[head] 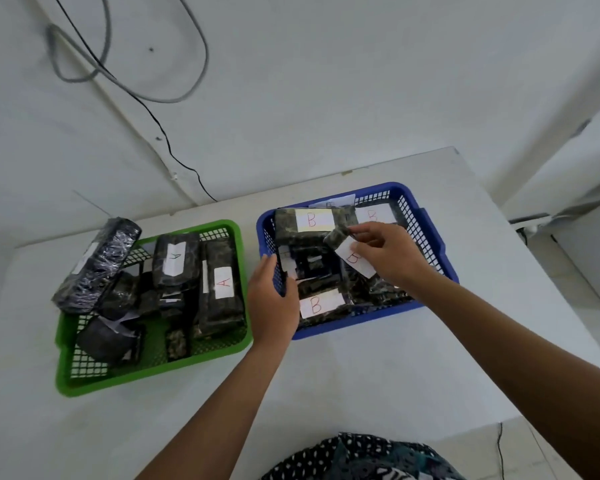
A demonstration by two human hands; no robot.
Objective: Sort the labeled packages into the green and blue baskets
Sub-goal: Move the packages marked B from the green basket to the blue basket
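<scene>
White table (343,382) fills the near view, with a patch of dark, white-spotted fabric (361,455) at the bottom edge. Two bare forearms reach forward from there. Left hand (272,299) is at the near-left corner of the blue basket (426,220), fingers curled over the rim, gripping it. Right hand (385,254) is over the middle of that basket, and it pinches a small dark package with a white B label (352,259) between thumb and fingertips, held just above the pile, tilted.

Inside the blue basket, plenty of dark wrapped packages: one near the front rim with a B label (321,304), a big one at the back left with its B label (314,220) facing up, and another white label (374,213) at the back right, partly behind the hand.

Over to the left, just beside the blue one, sits the green basket (153,375). It carries more dark packages: an upright one at the right side marked A (223,282), another behind it with a label reading upside down (175,263), and smaller ones toward the front whose labels I cannot read. A long bundle in shiny black wrap (99,261) lies tilted across the green basket's far-left corner, overhanging the rim.

Farther back, a pale wall with a grey cable loop (125,84) and a thin black wire (160,126) running down to the table edge.
</scene>
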